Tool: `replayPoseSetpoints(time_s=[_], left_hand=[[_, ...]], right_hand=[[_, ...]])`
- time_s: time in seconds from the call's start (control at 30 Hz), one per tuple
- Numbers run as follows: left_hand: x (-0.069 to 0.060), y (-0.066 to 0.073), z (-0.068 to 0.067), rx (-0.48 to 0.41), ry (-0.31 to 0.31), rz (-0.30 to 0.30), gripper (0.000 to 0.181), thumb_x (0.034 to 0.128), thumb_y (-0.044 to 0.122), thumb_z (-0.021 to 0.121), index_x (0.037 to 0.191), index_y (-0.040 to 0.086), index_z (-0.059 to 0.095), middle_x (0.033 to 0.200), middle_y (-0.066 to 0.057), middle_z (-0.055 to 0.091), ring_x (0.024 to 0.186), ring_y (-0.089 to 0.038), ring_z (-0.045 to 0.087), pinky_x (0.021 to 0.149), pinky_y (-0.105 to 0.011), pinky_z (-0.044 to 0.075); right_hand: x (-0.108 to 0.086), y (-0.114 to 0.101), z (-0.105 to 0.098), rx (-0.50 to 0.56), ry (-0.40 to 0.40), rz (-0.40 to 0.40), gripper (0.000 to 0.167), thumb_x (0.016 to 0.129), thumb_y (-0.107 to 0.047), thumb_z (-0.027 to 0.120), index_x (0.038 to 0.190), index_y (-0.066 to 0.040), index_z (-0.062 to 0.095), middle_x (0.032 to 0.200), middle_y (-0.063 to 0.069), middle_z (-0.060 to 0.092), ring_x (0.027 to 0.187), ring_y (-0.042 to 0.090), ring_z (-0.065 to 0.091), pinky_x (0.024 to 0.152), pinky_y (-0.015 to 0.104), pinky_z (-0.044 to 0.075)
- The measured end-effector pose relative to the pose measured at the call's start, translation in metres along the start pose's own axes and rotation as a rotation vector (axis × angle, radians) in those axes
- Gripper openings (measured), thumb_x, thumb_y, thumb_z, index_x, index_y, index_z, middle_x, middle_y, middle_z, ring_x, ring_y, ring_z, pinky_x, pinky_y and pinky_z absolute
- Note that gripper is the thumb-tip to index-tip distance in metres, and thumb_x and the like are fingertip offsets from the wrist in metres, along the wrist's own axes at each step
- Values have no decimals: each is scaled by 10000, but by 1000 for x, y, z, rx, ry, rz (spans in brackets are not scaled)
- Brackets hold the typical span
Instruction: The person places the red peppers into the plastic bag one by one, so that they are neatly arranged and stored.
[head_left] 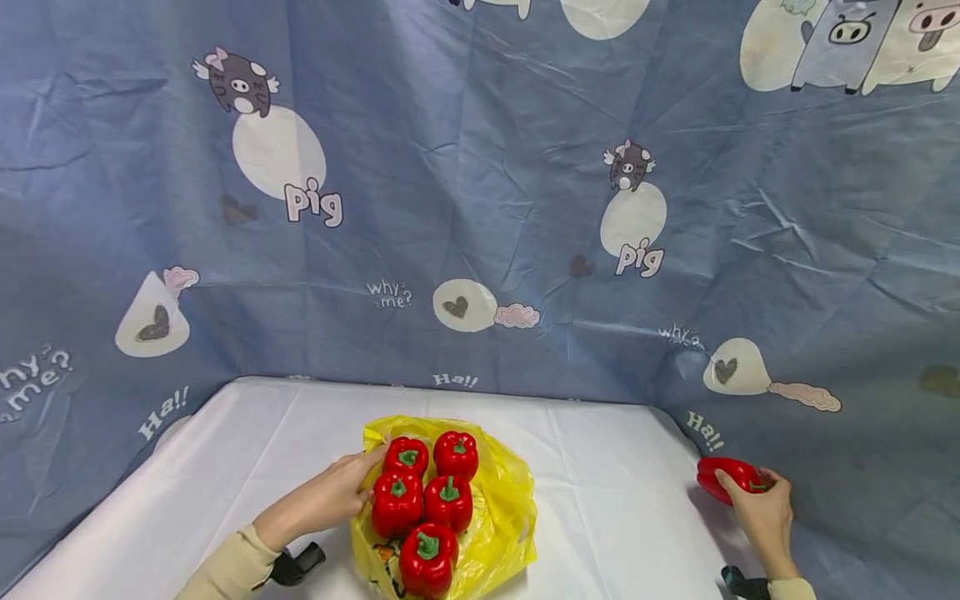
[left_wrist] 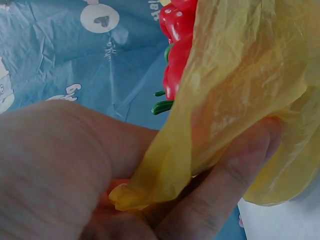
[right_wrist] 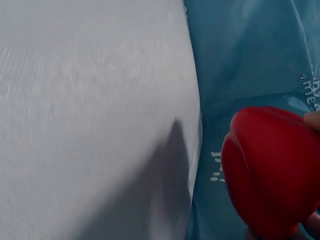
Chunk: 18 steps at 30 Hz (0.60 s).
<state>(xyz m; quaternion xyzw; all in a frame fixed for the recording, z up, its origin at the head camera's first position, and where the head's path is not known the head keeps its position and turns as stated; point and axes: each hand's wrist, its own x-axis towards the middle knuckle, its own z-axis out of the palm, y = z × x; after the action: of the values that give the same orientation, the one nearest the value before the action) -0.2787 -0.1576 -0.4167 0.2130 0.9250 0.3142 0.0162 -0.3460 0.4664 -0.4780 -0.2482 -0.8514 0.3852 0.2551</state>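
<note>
Several red bell peppers (head_left: pixel 397 504) with green stems sit grouped on a yellow plastic bag (head_left: pixel 510 500) in the head view. At the bag's left side, my left hand (head_left: pixel 333 493) grips its edge; in the left wrist view the yellow film (left_wrist: pixel 235 75) runs between thumb and fingers, and peppers (left_wrist: pixel 177 60) show behind it. Far to the right, my right hand (head_left: pixel 767 508) holds another red bell pepper (head_left: pixel 722 478) on its side, stem toward the palm. That pepper (right_wrist: pixel 272 165) fills the lower right of the right wrist view, with only fingertips visible around it.
A white cloth (head_left: pixel 600 492) covers the table. Blue printed curtain (head_left: pixel 480 208) hangs behind and along both sides. The right-hand pepper is near the table's right edge (right_wrist: pixel 197 125), where a shadow falls on the cloth.
</note>
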Motion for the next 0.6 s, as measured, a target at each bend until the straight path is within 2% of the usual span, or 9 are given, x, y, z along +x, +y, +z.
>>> replayPoseSetpoints(time_s=[0.07, 0.17, 0.27, 0.43, 0.53, 0.6], left_hand=[[0, -1, 0, 3, 2, 2, 686, 790, -156, 566, 1436, -121, 341, 1406, -311, 456, 996, -269, 539, 624, -296, 422], [1, -1, 0, 8, 7, 6, 680, 789, -154, 570, 1432, -123, 348, 1401, -309, 462, 1075, -288, 558, 643, -297, 439], [1, -1, 1, 8, 7, 6, 678, 790, -154, 569, 1431, -122, 350, 1402, -306, 463, 1120, -307, 553, 653, -301, 442], [-1, 0, 2, 4, 7, -5, 686, 785, -164, 571, 1433, -120, 350, 1406, -302, 461, 1138, -308, 545, 668, -302, 443], [-1, 0, 2, 4, 4, -13, 683, 786, -165, 570, 1433, -116, 354, 1408, -300, 460, 1194, -328, 532, 671, -303, 444], [-1, 0, 1, 3, 2, -9, 681, 789, -164, 565, 1434, -115, 352, 1410, -302, 457, 1175, -316, 538, 660, -302, 435]], right_hand=[[0, 1, 1, -25, -3, 1, 893, 831, -526, 636, 1402, 85, 322, 1349, 340, 378, 1230, 492, 352, 1006, 647, 337], [1, 2, 4, -88, -28, -21, 827, 841, -492, 638, 1368, 95, 388, 1338, 357, 364, 1220, 503, 319, 976, 665, 336], [1, 4, 6, -128, -74, -18, 835, 843, -482, 639, 1391, 89, 373, 1360, 369, 314, 1242, 520, 286, 999, 676, 326], [1, 5, 11, -100, -74, 3, 975, 816, -497, 680, 1450, 100, 243, 1387, 372, 303, 1257, 519, 303, 1030, 671, 301], [-1, 5, 13, -90, -59, -15, 984, 805, -508, 692, 1423, 128, 265, 1356, 380, 343, 1223, 518, 339, 1015, 661, 327], [-2, 5, 14, -110, -73, -24, 986, 808, -513, 687, 1417, 142, 273, 1343, 396, 351, 1211, 534, 342, 1007, 665, 330]])
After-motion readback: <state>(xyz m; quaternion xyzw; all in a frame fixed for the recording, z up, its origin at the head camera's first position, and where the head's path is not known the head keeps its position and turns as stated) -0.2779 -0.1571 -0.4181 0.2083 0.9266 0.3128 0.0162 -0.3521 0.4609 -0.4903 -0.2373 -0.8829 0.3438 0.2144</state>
